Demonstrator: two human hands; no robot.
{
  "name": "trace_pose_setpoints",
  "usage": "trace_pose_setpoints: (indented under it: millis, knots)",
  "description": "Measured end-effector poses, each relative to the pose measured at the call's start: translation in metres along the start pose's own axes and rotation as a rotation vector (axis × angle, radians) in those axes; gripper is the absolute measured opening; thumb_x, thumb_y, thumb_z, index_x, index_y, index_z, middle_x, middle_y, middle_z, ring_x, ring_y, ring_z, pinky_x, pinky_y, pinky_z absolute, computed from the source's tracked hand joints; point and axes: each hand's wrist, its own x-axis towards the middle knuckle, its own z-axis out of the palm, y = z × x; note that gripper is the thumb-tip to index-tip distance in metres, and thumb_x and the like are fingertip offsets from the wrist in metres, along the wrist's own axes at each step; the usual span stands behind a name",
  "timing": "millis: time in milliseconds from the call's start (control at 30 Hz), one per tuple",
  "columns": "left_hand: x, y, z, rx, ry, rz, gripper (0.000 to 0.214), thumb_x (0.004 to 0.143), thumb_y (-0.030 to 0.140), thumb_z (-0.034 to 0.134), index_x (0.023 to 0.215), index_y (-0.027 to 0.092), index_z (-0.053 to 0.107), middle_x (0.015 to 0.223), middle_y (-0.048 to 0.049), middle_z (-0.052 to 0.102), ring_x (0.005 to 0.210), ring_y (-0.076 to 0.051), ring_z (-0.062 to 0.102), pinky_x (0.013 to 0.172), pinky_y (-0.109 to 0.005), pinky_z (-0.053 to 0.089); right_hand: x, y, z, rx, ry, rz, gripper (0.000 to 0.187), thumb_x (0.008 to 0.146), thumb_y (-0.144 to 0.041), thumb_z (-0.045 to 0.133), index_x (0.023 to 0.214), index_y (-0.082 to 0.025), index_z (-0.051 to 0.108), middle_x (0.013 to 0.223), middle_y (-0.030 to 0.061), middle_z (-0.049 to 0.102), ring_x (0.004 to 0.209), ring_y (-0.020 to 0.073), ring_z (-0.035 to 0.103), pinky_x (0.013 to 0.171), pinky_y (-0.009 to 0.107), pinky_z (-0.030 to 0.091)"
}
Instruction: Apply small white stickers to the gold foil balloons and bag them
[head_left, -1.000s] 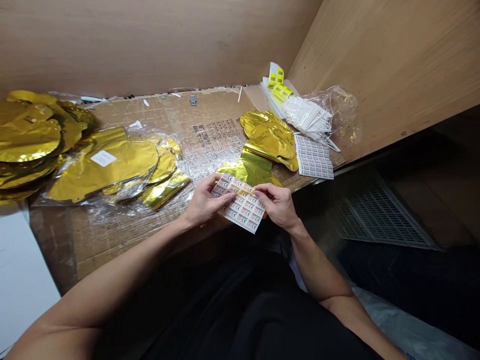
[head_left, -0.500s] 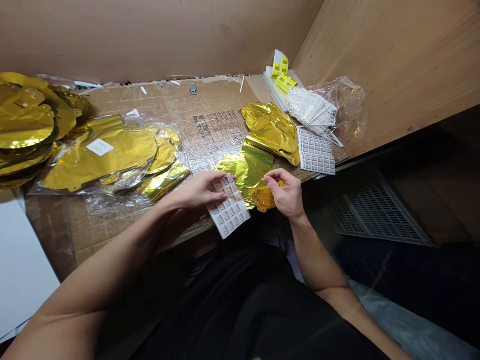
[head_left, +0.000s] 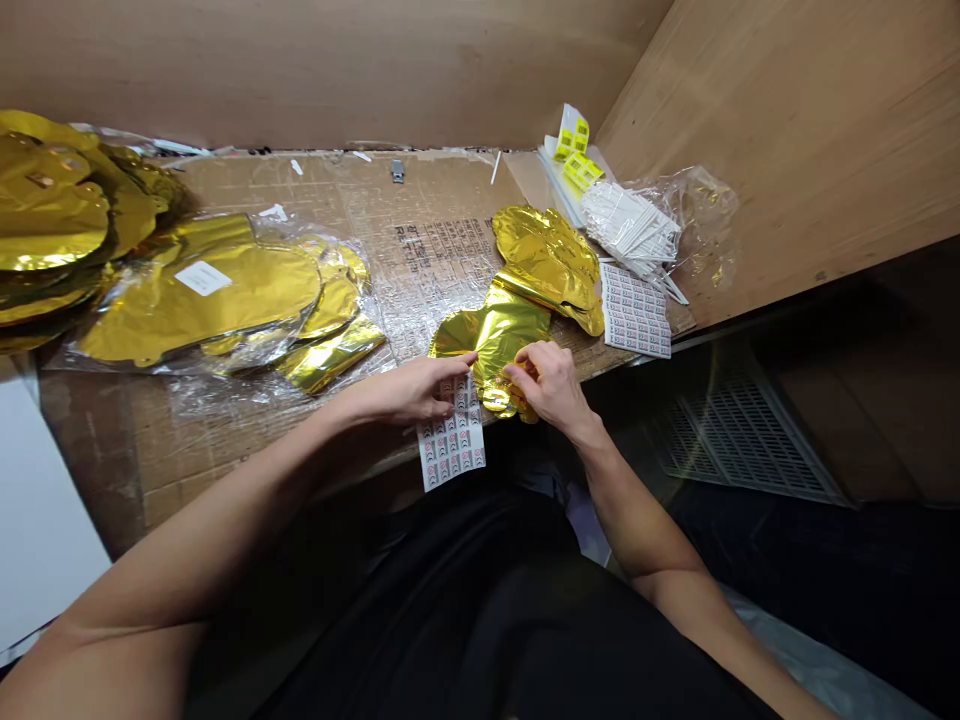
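My left hand (head_left: pixel 420 392) grips a sheet of small printed stickers (head_left: pixel 454 450), which hangs down over the table's front edge. Its outstretched fingertip touches a flat gold foil balloon (head_left: pixel 514 325). My right hand (head_left: pixel 553 385) is closed at the balloon's near end, thumb and finger pinched together on the wrinkled foil. Whether a small sticker is also between those fingers cannot be made out. Behind this balloon, more folded gold foil (head_left: pixel 551 260) lies on the cardboard-covered table (head_left: pixel 427 250).
Gold foil balloons in clear plastic (head_left: pixel 259 285) lie to the left, beside a tall foil pile (head_left: pixel 49 220). At right are white sticks (head_left: pixel 634 228), yellow barcode labels (head_left: pixel 581 170) and another sticker sheet (head_left: pixel 637 312). A grey plastic crate (head_left: pixel 750 430) stands below the table edge.
My right hand has moved left and down onto the balloon's near end, closer to my left hand. The sticker sheet in my left hand has turned to hang more upright.
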Motion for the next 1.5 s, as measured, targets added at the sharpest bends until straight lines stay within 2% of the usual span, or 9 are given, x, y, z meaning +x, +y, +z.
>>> trace_pose_setpoints:
  millis: [233, 367, 567, 767, 1000, 1100, 1200, 1367, 1500]
  knots:
    - [-0.003, 0.018, -0.008, -0.212, -0.124, -0.022, 0.075, 0.084, 0.019, 0.078, 0.156, 0.031, 0.06, 0.123, -0.0048, 0.082, 0.115, -0.028, 0.078, 0.096, -0.036, 0.063, 0.015, 0.019, -0.006, 0.382, -0.218, 0.036, 0.029, 0.102, -0.038, 0.058, 0.082, -0.019, 0.067, 0.078, 0.0011, 0.067, 0.074, 0.0163, 0.055, 0.074, 0.03, 0.036]
    - [-0.002, 0.026, -0.003, -0.244, -0.09, 0.012, 0.075, 0.075, 0.013, 0.083, 0.146, 0.029, 0.069, 0.133, -0.0072, 0.079, 0.127, -0.029, 0.073, 0.105, -0.039, 0.06, 0.027, 0.023, -0.016, 0.495, -0.349, 0.119, 0.039, 0.1, -0.046, 0.057, 0.076, -0.018, 0.068, 0.063, -0.0034, 0.053, 0.06, 0.0128, 0.041, 0.061, 0.029, 0.028]
    - [-0.002, 0.03, 0.012, -0.206, -0.168, 0.133, 0.062, 0.083, 0.005, 0.068, 0.141, 0.027, 0.069, 0.154, -0.0109, 0.066, 0.132, -0.03, 0.071, 0.107, -0.041, 0.06, 0.03, 0.009, -0.02, 0.143, -0.295, -0.052, 0.036, 0.103, -0.032, 0.052, 0.072, -0.018, 0.063, 0.07, 0.0026, 0.062, 0.068, 0.0162, 0.05, 0.07, 0.031, 0.032]
    - [-0.004, 0.025, 0.02, 0.051, -0.223, 0.14, 0.075, 0.065, -0.011, 0.064, 0.132, 0.024, 0.072, 0.171, -0.0127, 0.046, 0.145, -0.036, 0.061, 0.117, -0.043, 0.054, 0.02, -0.002, -0.014, -0.021, -0.328, -0.182, 0.029, 0.108, -0.026, 0.048, 0.085, -0.019, 0.064, 0.086, 0.0089, 0.071, 0.078, 0.02, 0.059, 0.076, 0.033, 0.034]
    - [-0.006, 0.028, 0.018, 0.081, -0.258, 0.054, 0.073, 0.074, -0.004, 0.068, 0.141, 0.024, 0.067, 0.168, -0.014, 0.051, 0.145, -0.036, 0.061, 0.117, -0.045, 0.053, 0.108, 0.08, -0.081, 0.292, -0.255, 0.084, 0.034, 0.102, -0.031, 0.064, 0.074, -0.012, 0.069, 0.073, 0.0033, 0.07, 0.063, 0.0101, 0.057, 0.063, 0.028, 0.037]
    - [-0.012, 0.034, 0.021, -0.088, -0.083, -0.083, 0.046, 0.088, 0.017, 0.074, 0.133, 0.024, 0.069, 0.135, -0.0116, 0.076, 0.119, -0.031, 0.076, 0.1, -0.04, 0.063, 0.139, 0.112, -0.114, -0.077, 0.125, 0.388, 0.066, 0.107, -0.042, 0.036, 0.086, 0.009, 0.072, 0.109, 0.0259, 0.073, 0.102, 0.0193, 0.07, 0.079, 0.037, 0.042]
    - [-0.026, 0.043, 0.033, -0.347, 0.284, -0.217, 0.04, 0.09, 0.037, 0.08, 0.125, 0.022, 0.067, 0.105, -0.0063, 0.08, 0.089, -0.024, 0.079, 0.078, -0.033, 0.066, 0.115, 0.092, -0.113, -0.075, 0.372, 0.31, 0.056, 0.11, -0.036, 0.037, 0.122, 0.009, 0.069, 0.135, 0.0318, 0.066, 0.127, 0.0273, 0.063, 0.095, 0.043, 0.044]
    - [-0.044, 0.058, 0.064, -0.414, 0.75, -0.286, 0.044, 0.083, 0.038, 0.09, 0.114, 0.019, 0.066, 0.096, -0.0037, 0.077, 0.082, -0.018, 0.074, 0.074, -0.027, 0.063, 0.001, 0.009, -0.057, 0.712, -0.292, -0.061, 0.037, 0.1, -0.039, 0.071, 0.131, -0.018, 0.074, 0.105, 0.0082, 0.08, 0.092, 0.0223, 0.075, 0.08, 0.034, 0.059]
    - [-0.047, 0.065, 0.087, -0.431, 0.885, -0.33, 0.044, 0.082, 0.036, 0.09, 0.116, 0.019, 0.067, 0.097, -0.0034, 0.078, 0.082, -0.017, 0.075, 0.076, -0.026, 0.062, -0.045, -0.01, -0.025, 0.798, -0.154, -0.071, 0.024, 0.103, -0.034, 0.068, 0.118, -0.02, 0.079, 0.1, 0.0075, 0.081, 0.086, 0.0216, 0.076, 0.079, 0.035, 0.061]
